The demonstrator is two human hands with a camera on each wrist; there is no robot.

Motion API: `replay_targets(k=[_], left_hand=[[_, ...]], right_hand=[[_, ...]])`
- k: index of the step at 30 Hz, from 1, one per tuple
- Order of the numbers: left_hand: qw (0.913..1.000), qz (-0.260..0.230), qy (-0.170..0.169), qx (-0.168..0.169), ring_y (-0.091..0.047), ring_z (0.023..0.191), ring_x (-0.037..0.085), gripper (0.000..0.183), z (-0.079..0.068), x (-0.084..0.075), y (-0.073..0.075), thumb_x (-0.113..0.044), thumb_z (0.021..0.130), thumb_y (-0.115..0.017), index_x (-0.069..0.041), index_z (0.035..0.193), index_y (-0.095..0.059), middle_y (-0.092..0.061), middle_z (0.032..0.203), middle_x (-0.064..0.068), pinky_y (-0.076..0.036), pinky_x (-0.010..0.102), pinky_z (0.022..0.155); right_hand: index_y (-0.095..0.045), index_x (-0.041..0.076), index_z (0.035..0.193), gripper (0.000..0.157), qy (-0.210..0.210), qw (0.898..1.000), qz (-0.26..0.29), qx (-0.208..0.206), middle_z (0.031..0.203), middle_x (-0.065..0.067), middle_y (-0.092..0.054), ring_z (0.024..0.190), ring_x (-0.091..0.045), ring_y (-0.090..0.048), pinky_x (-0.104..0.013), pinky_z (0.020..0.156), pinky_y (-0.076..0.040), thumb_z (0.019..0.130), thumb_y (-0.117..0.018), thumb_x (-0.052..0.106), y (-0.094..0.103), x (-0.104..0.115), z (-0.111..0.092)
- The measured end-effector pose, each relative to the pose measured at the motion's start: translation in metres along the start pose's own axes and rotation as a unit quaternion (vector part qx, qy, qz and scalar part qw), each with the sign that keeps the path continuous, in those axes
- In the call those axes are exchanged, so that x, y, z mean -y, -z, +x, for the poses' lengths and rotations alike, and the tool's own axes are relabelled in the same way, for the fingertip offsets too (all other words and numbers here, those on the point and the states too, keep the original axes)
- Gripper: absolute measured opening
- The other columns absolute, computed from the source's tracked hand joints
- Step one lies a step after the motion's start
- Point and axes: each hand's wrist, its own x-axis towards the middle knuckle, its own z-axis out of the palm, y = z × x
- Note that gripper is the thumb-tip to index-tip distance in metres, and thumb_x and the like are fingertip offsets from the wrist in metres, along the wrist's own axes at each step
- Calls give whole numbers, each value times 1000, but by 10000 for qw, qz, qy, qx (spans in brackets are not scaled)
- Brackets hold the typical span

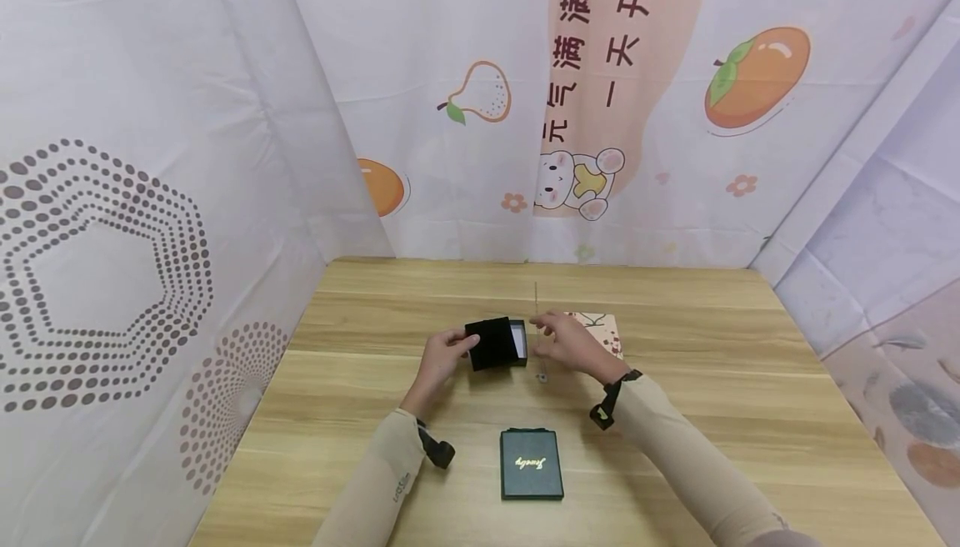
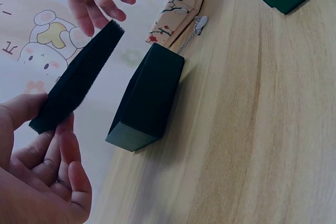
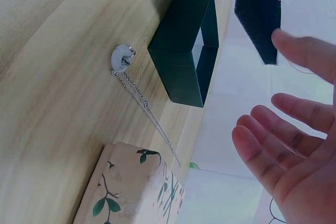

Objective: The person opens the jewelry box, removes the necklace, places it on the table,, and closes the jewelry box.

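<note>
My left hand point(image 1: 444, 353) pinches a thin black foam insert point(image 2: 79, 80) between thumb and fingers, tilted above a dark green box point(image 3: 181, 35). The box is uncovered, and pale lining shows inside it. Just right of the box hovers my right hand point(image 1: 566, 340), its fingers loosely spread and holding nothing. In the right wrist view its thumb comes close to the insert's edge; I cannot tell whether they touch. A silver necklace point(image 3: 122, 59) with a round pendant lies on the table beside the box, its chain stretched away toward the back.
A cream box with a floral print point(image 3: 126, 182) stands right of the necklace, partly behind my right hand in the head view. Nearer the front lies a dark green box lid point(image 1: 532, 476) with gold "Jewelry" lettering. Printed curtains point(image 1: 450, 172) hang behind the wooden table point(image 1: 697, 347).
</note>
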Motion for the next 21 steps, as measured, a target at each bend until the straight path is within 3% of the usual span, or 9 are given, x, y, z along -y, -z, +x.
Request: replay_targets(k=[21], left_hand=[[9997, 216, -114, 82, -63, 78, 14, 38, -2, -4, -2, -31, 90, -70, 1, 110, -70, -72, 103, 15, -52, 32, 76]], right_hand=[[-46, 4, 143, 81, 280, 9989, -5, 376, 141, -18, -48, 118, -36, -55, -48, 92, -50, 76, -84, 30, -11, 11, 2]])
